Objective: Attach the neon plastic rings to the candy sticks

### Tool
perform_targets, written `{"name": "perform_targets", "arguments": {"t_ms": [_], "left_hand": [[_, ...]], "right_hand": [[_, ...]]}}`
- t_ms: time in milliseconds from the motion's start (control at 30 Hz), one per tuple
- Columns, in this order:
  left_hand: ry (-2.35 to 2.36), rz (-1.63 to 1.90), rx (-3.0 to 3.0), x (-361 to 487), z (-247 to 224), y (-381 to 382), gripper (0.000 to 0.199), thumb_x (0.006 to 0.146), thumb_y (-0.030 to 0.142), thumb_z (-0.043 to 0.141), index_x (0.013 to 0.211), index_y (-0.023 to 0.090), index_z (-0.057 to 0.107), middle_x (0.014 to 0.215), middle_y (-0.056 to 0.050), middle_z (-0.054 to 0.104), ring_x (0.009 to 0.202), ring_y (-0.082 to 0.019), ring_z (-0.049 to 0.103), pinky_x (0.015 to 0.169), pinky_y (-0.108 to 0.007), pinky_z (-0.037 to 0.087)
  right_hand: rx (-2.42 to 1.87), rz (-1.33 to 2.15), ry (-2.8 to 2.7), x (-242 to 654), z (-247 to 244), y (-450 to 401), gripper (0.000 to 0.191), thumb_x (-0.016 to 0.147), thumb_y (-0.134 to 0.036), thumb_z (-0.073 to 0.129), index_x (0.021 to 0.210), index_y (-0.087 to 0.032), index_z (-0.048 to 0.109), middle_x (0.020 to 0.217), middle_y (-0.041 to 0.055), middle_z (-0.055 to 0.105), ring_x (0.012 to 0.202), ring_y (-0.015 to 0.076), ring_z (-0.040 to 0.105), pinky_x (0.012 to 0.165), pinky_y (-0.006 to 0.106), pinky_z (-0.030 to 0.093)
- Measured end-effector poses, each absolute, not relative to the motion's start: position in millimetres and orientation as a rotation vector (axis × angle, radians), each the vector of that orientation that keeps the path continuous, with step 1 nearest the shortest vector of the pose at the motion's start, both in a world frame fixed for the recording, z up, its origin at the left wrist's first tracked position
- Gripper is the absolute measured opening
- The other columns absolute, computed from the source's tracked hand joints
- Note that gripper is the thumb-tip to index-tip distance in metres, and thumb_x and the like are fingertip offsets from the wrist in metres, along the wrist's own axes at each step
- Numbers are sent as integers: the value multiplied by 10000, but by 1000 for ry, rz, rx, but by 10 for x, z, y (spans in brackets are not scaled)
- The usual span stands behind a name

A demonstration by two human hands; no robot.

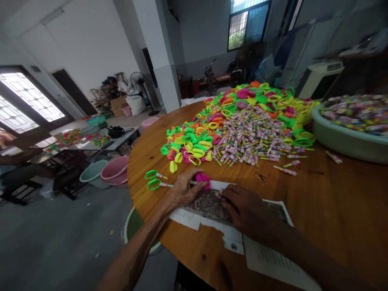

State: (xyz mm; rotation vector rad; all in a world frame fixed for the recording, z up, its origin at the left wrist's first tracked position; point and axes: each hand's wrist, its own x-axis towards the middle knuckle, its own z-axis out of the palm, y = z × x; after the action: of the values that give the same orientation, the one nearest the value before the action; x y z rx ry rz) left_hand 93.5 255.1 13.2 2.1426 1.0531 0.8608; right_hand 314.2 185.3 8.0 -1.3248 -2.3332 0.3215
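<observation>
My left hand (187, 189) holds a magenta plastic piece (203, 180) between thumb and fingers, over a dark speckled slab (209, 205) lying on papers. Close by on the right, my right hand (242, 204) pinches a small wrapped candy tube (220, 195); its fingers cover part of it. Left of my left hand, two green loops with tubes attached (154, 184) rest on the wooden table (145, 155). Beyond my hands lie a heap of wrapped tubes (248, 135) and a pile of green, yellow, orange and magenta plastic pieces (194, 141).
A large green basin (342, 143) full of wrapped pieces stands at the table's right. Torn papers (269, 258) lie at the near edge. Below on the left are a green tub (131, 226) and a pink basin (115, 171). A person's arm (22, 157) shows at far left.
</observation>
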Motion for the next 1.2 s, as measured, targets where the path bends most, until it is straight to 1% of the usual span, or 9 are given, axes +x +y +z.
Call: {"name": "perform_targets", "arguments": {"t_ms": [100, 233, 500, 667, 800, 900, 967, 1067, 1200], "left_hand": [[1016, 811, 2199, 797, 99, 2552, 347, 897, 278, 615, 1222, 156, 623, 1108, -88, 688, 1005, -214, 628, 893, -337, 490], [893, 775, 2265, 725, 37, 2573, 322, 897, 209, 569, 1207, 156, 638, 1041, -89, 693, 953, -212, 635, 855, -341, 501], [839, 825, 2284, 719, 10, 2589, 374, 823, 136, 589, 1192, 155, 643, 1094, -89, 704, 991, -219, 651, 879, -341, 515], [843, 806, 2274, 708, 11, 2589, 389, 813, 127, 590, 1197, 162, 641, 1097, -83, 706, 1002, -220, 653, 897, -348, 513], [806, 827, 2257, 715, 20, 2587, 380, 803, 113, 593, 1175, 165, 647, 1077, -72, 703, 981, -207, 652, 882, -328, 512], [786, 829, 2255, 725, 24, 2581, 332, 826, 151, 614, 1154, 169, 659, 1058, -69, 705, 966, -203, 652, 869, -316, 512], [797, 830, 2245, 732, 21, 2574, 287, 860, 209, 622, 1141, 170, 667, 1032, -70, 713, 945, -201, 659, 854, -309, 514], [801, 848, 2251, 742, 4, 2564, 266, 901, 267, 611, 1140, 166, 668, 1019, -73, 722, 931, -198, 670, 847, -303, 514], [797, 889, 2276, 742, -43, 2557, 263, 926, 298, 595, 1144, 168, 665, 1007, -72, 726, 919, -194, 678, 824, -296, 514]], "right_hand": [[-1299, 318, -2302, 3080, 31, 1887, 178, 961, -168, 415, 921, -166, 589, 903, 80, 589, 825, 214, 541, 719, 330, 373], [-1302, 351, -2208, 3009, -20, 1950, 177, 964, -189, 418, 930, -166, 590, 895, 80, 592, 818, 210, 543, 719, 324, 381], [-1269, 379, -2170, 2951, -23, 2017, 188, 961, -226, 438, 846, -178, 579, 865, 74, 582, 780, 197, 532, 674, 312, 378], [-1269, 300, -2190, 2926, -82, 1995, 179, 972, -220, 429, 894, -176, 584, 881, 69, 575, 808, 200, 524, 716, 327, 385], [-1275, 195, -2243, 2911, -110, 1975, 179, 981, -195, 427, 927, -175, 596, 907, 67, 575, 839, 196, 524, 741, 322, 384], [-1292, 45, -2325, 2887, -108, 1962, 194, 978, -173, 433, 896, -181, 608, 894, 66, 569, 836, 202, 520, 729, 324, 374], [-1294, -74, -2399, 2859, -87, 1948, 194, 941, -116, 448, 858, -180, 611, 869, 69, 564, 819, 218, 512, 703, 336, 361], [-1284, -219, -2471, 2795, -26, 1919, 195, 828, -22, 488, 804, -173, 608, 824, 75, 558, 785, 237, 497, 682, 355, 350], [-1305, -347, -2500, 2707, 39, 1900, 202, 712, 0, 533, 779, -173, 613, 784, 76, 560, 737, 247, 480, 644, 368, 336]]}}
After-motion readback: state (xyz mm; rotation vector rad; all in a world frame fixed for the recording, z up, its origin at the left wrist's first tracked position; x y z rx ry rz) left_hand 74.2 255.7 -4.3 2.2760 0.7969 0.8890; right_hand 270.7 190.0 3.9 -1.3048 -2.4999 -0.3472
